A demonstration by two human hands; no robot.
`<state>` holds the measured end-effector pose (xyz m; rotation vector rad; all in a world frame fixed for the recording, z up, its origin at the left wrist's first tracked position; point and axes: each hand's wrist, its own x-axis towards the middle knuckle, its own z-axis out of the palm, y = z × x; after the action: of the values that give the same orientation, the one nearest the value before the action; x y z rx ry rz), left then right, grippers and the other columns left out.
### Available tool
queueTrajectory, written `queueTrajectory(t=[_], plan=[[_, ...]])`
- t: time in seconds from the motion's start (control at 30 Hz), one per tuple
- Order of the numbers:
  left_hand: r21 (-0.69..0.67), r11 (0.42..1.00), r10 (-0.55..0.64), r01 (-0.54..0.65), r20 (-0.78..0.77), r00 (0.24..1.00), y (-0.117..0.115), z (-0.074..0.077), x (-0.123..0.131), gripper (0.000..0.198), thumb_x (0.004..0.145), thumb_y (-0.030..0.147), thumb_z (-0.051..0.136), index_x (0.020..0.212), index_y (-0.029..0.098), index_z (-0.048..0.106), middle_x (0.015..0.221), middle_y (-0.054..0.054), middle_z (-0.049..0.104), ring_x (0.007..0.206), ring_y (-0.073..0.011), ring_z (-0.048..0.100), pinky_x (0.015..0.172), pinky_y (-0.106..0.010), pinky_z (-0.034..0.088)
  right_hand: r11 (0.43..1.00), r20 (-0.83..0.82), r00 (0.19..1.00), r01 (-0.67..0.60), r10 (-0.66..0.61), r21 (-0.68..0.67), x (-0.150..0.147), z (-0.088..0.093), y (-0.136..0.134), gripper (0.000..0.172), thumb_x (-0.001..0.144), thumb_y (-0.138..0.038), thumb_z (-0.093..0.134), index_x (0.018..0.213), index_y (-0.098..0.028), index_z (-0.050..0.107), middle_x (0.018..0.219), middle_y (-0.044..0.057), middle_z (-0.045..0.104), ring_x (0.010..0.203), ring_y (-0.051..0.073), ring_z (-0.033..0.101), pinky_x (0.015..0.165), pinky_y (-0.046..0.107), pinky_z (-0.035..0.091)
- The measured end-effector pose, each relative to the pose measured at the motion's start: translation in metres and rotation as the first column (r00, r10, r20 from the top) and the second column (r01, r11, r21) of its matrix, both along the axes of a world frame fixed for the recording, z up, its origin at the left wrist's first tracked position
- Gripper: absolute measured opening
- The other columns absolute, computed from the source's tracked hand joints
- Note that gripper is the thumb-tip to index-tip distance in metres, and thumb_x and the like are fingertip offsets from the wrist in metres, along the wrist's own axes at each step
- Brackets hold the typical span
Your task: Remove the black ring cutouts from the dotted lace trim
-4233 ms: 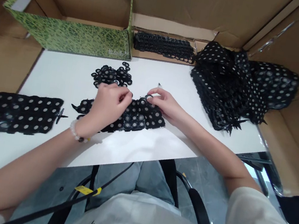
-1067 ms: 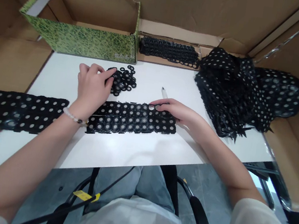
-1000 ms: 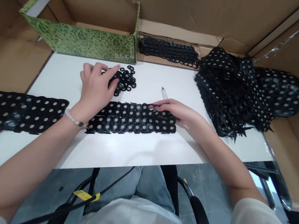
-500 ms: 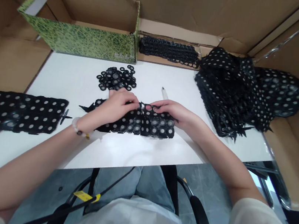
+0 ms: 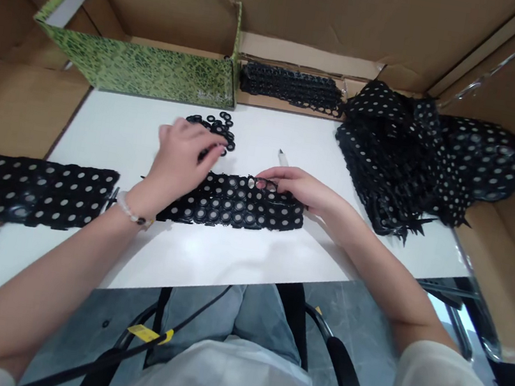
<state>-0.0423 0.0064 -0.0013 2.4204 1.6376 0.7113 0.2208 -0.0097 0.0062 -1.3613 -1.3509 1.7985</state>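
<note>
A strip of black rubber washers (image 5: 231,205), with pale round holes in rows, lies flat on the white table. My right hand (image 5: 292,184) pinches the strip's far edge near its right end. Behind the strip is a pile of loose black washers (image 5: 219,126). Over the pile's near side is my left hand (image 5: 183,153), thumb and forefinger brought together. Whatever sits between those fingertips is too small to make out. The left hand and wrist cover part of the pile and the strip's left end.
Another black washer strip (image 5: 30,191) lies at the left edge. A green patterned box (image 5: 159,72) stands at the back left, beside a stack of black mesh strips (image 5: 292,87). A heap of dotted black sheets (image 5: 398,156) fills the right. A pen (image 5: 282,158) lies behind my right hand.
My left hand has left the strip and moved left and away to the loose pile. The strip now lies flatter and straighter, while my right hand stays at its far edge.
</note>
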Motion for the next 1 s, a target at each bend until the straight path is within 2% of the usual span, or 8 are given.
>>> queueTrajectory(t=[0.1,0.27,0.4,0.5,0.63,0.7,0.83,1.0], plan=[[-0.110,0.975,-0.193,0.192,0.001,0.981,-0.012,0.001,0.014,0.042,0.103,0.050,0.051,0.122,0.023,0.077,0.121,-0.011,0.077,0.119,-0.0369,0.056,0.103,-0.056,0.035,1.000,-0.036,0.999,0.020,-0.021,-0.023,-0.002,-0.001,-0.001,0.032,0.066,-0.012,0.059,0.091,-0.021,0.078,0.093,0.003,0.078,0.089,0.020,0.065,0.082,0.029,0.050],[-0.347,0.906,-0.238,0.244,0.059,0.969,-0.012,-0.003,0.019,0.037,0.100,0.050,0.054,0.102,0.021,0.075,0.103,-0.011,0.077,0.111,-0.0354,0.059,0.099,-0.051,0.039,0.999,0.022,1.000,0.014,-0.015,0.047,-0.001,-0.004,0.000,0.022,0.077,-0.026,0.059,0.090,-0.020,0.076,0.083,0.003,0.071,0.081,0.019,0.058,0.072,0.029,0.045],[-0.288,0.906,-0.281,0.311,0.140,0.949,-0.014,-0.006,0.022,0.029,0.099,0.047,0.058,0.095,0.022,0.072,0.095,-0.008,0.074,0.107,-0.0322,0.058,0.100,-0.050,0.038,0.945,0.150,0.974,-0.205,0.171,0.256,0.002,-0.003,-0.002,0.033,0.084,-0.050,0.072,0.092,-0.018,0.077,0.087,0.003,0.070,0.083,0.018,0.056,0.076,0.030,0.043],[-0.236,0.888,-0.373,0.395,0.134,0.918,-0.020,-0.008,0.025,0.024,0.101,0.042,0.059,0.096,0.022,0.071,0.095,-0.007,0.074,0.106,-0.0310,0.057,0.102,-0.050,0.036,0.893,0.189,0.940,-0.330,0.283,0.306,0.002,-0.005,-0.003,0.039,0.081,-0.053,0.077,0.093,-0.016,0.077,0.078,0.001,0.065,0.075,0.015,0.052,0.071,0.030,0.039],[-0.091,0.946,-0.303,0.310,0.083,0.949,-0.024,-0.008,0.025,0.025,0.096,0.042,0.067,0.109,0.021,0.067,0.114,-0.012,0.074,0.114,-0.0337,0.054,0.100,-0.049,0.038,0.888,0.158,0.942,-0.332,0.295,0.318,-0.001,-0.011,-0.002,0.035,0.085,-0.050,0.072,0.086,-0.015,0.075,0.073,-0.001,0.062,0.072,0.013,0.050,0.069,0.029,0.039],[-0.041,0.959,-0.279,0.281,0.043,0.959,-0.024,-0.005,0.023,0.028,0.094,0.046,0.070,0.102,0.020,0.064,0.110,-0.012,0.073,0.110,-0.0345,0.055,0.096,-0.048,0.038,0.888,0.138,0.948,-0.317,0.287,0.332,-0.002,-0.013,-0.001,0.031,0.088,-0.046,0.070,0.085,-0.016,0.074,0.075,-0.001,0.065,0.074,0.013,0.053,0.071,0.029,0.041],[-0.114,0.918,-0.383,0.380,-0.006,0.924,-0.027,-0.001,0.024,0.038,0.097,0.054,0.064,0.079,0.022,0.057,0.081,-0.007,0.069,0.094,-0.0312,0.058,0.094,-0.050,0.037,0.856,0.112,0.941,-0.336,0.318,0.393,-0.004,-0.013,-0.003,0.027,0.091,-0.041,0.068,0.087,-0.016,0.074,0.079,0.000,0.068,0.077,0.014,0.056,0.073,0.028,0.044],[-0.183,0.882,-0.427,0.433,0.074,0.901,-0.028,0.000,0.028,0.039,0.104,0.044,0.041,0.080,0.022,0.061,0.083,-0.008,0.071,0.096,-0.0307,0.059,0.095,-0.051,0.038,0.833,0.124,0.933,-0.359,0.339,0.421,-0.004,-0.015,-0.002,0.029,0.092,-0.042,0.068,0.089,-0.015,0.076,0.083,0.002,0.072,0.079,0.015,0.060,0.077,0.030,0.047]])
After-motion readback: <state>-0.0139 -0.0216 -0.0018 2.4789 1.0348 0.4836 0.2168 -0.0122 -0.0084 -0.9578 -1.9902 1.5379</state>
